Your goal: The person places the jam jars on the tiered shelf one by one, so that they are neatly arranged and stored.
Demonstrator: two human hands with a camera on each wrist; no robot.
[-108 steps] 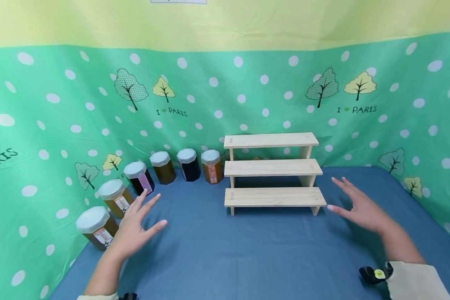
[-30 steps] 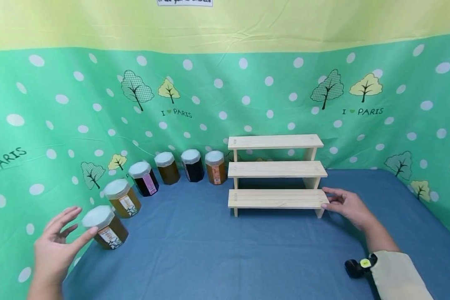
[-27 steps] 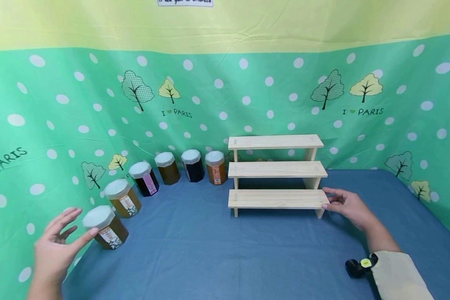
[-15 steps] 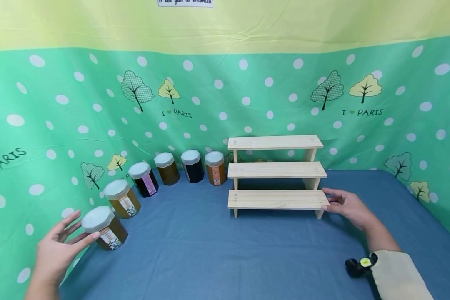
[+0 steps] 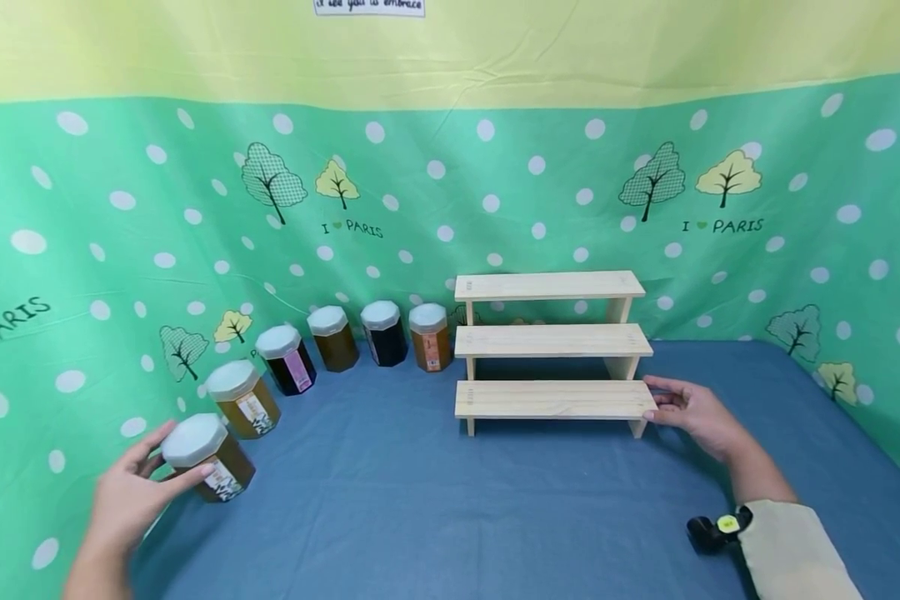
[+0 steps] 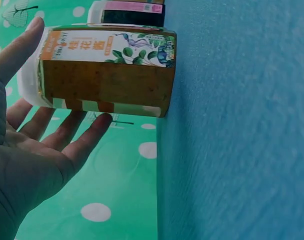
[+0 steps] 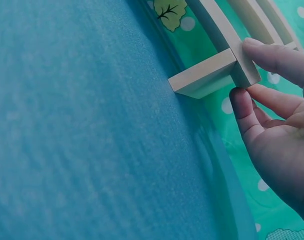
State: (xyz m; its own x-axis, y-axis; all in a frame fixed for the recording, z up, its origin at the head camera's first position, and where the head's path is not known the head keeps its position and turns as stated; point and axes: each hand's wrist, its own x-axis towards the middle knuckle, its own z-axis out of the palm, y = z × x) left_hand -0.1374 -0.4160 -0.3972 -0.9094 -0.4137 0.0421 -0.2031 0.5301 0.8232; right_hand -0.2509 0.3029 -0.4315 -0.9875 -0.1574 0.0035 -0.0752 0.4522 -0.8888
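Note:
At the left front stands an amber jar (image 5: pixel 234 467) with a white lid and a flowered label. My left hand (image 5: pixel 129 500) is around it, thumb before the label and fingers behind. In the left wrist view the fingers (image 6: pixel 81 145) are spread and nearly straight, with a gap between palm and jar; firm contact cannot be made out. On the right, a three-tier wooden display stand (image 5: pixel 555 400) rests on the blue cloth. My right hand (image 5: pixel 701 421) pinches the right end of its lowest board (image 7: pixel 244 70) between thumb and fingers.
Several more white-lidded jars, among them an amber jar (image 5: pixel 249 412), a purple-labelled dark jar (image 5: pixel 288 371) and an orange-labelled jar (image 5: pixel 432 346), curve along the back left. A green dotted curtain (image 5: pixel 435 192) borders the blue tablecloth (image 5: pixel 420 517).
My left hand first moved left from beside the jars, then came in around the nearest one. My right hand moved to the stand's lowest board and has stayed there. The jars stand where they were.

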